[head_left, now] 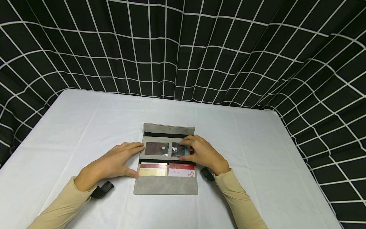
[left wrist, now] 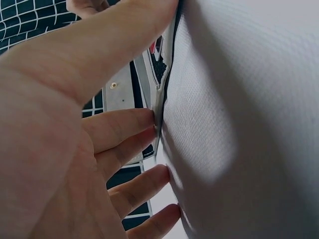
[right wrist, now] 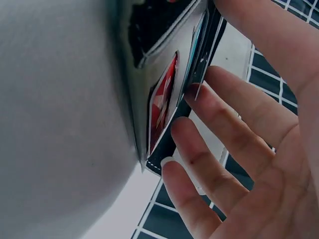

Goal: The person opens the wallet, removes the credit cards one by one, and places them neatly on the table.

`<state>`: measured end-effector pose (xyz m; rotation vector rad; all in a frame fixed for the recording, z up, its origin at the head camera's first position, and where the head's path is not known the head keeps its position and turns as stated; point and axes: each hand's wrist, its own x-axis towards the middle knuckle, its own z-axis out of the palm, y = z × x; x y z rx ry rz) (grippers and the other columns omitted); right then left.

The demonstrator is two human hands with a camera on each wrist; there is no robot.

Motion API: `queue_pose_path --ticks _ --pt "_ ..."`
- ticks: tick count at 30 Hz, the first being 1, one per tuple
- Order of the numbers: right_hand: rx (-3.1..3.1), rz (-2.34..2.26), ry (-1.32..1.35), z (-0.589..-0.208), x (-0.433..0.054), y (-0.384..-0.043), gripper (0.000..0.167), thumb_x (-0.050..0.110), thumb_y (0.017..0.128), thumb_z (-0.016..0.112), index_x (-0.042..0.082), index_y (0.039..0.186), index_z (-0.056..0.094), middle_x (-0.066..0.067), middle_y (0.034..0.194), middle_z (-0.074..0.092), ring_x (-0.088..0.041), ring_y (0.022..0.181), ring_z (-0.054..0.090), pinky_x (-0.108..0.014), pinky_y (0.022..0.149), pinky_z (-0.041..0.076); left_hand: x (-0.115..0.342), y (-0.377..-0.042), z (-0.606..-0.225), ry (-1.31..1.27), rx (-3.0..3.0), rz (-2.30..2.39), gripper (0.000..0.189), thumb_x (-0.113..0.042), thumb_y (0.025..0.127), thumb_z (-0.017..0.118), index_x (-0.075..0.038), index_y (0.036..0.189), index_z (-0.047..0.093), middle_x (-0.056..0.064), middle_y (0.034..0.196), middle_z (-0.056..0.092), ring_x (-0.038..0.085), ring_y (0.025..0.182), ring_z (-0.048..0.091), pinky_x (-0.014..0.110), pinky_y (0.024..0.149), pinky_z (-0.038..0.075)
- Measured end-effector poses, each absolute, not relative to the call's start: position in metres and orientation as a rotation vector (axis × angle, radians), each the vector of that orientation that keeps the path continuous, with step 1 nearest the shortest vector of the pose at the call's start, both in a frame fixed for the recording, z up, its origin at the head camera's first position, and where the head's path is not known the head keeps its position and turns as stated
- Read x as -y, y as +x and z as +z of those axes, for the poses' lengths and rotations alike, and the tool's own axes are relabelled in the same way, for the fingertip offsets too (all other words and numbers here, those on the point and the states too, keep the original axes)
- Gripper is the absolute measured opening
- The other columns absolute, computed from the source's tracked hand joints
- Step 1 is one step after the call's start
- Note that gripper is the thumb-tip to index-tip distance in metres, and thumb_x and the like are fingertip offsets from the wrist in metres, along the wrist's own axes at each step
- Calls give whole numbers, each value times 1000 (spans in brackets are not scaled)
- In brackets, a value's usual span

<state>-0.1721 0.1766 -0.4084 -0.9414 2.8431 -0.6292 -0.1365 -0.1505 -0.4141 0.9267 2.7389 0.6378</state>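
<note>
Touching the left edge of the grey wallet (head_left: 166, 186), spread open on the white table (head_left: 251, 171), with straight fingers of the left hand (head_left: 116, 161) — and now pinching the Vip card (head_left: 178, 149), right side of the wallet, with the right hand (head_left: 204, 153)!

The wallet (head_left: 166, 187) is finished in light grey, crossed by black bands (head_left: 160, 134); its snap (left wrist: 113, 85) is brass-coloured. Left window card (head_left: 154, 148): dark brown to black, with a silver chip. Right window card (head_left: 179, 153): black with white "Vip" lettering. Near row, left: a pale-yellow card (head_left: 152, 172) in front of a red-banded card (head_left: 154, 165). Near row, right: a pale-pink card (head_left: 178, 173) with red blossom motifs, in front of a red card (head_left: 187, 166). The tablecloth (head_left: 243, 143) is plain white. The curtain (head_left: 163, 54) is black with a white grid. Sleeves (head_left: 64, 203): plain tan. Wrist cameras (head_left: 103, 190): black.
</note>
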Motion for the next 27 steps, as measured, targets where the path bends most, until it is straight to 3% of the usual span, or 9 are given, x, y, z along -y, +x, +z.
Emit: queue_pose_path --ticks 6,16,21,27 --pt "-2838 -624 -928 -407 -179 -173 50 37 76 85 8 115 73 -3 116 69 -13 87 57 -30 81 50 151 -137 -417 927 -2742 645 97 -56 71 80 1 143 49 16 150 47 39 134 47 62 106 39" --pt "-2779 -655 -787 -402 -187 -175 53 31 73 88 7 118 71 -4 120 68 -20 111 60 -41 102 50 152 -137 -418 932 -2741 633 96 -55 72 80 1 144 48 16 150 47 39 134 47 61 105 40" --pt "-2756 -677 -751 -400 -191 -177 57 29 73 88 7 121 69 -5 119 68 -19 109 59 -41 101 50 152 -136 -417 925 -2737 635 97 -55 72 80 0 144 48 16 151 47 39 134 47 61 105 40" --pt "-2738 -690 -717 -400 -195 -178 58 28 74 87 7 124 68 -4 114 66 -19 100 56 -37 91 49 151 -136 -417 927 -2742 634 97 -56 71 80 1 144 48 16 151 47 39 134 47 61 106 39"
